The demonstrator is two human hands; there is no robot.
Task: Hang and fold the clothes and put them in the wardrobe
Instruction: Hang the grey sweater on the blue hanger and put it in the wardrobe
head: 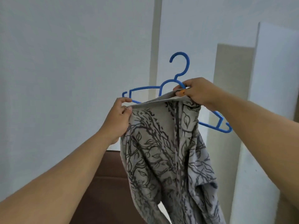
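I am watching two hands working one garment [163, 152] up in front of me. It is hanging limp and creased below them, so I judge it soft and light, likely to slide off unless taken at the firm top hem. My left hand [119, 120] is pinching that hem at its left end, fingers curled round the cloth. My right hand [196, 92] is gripping the hem's other end together with the blue hanger [176, 88] near its neck (a stiff, thin plastic one, probably best held there). The hanger is sitting just behind the cloth, tilted down to the right, hook free. Beyond, one brown piece of furniture [110, 180] is showing low against the pale wall [64, 62]. Count: one garment, one hanger.
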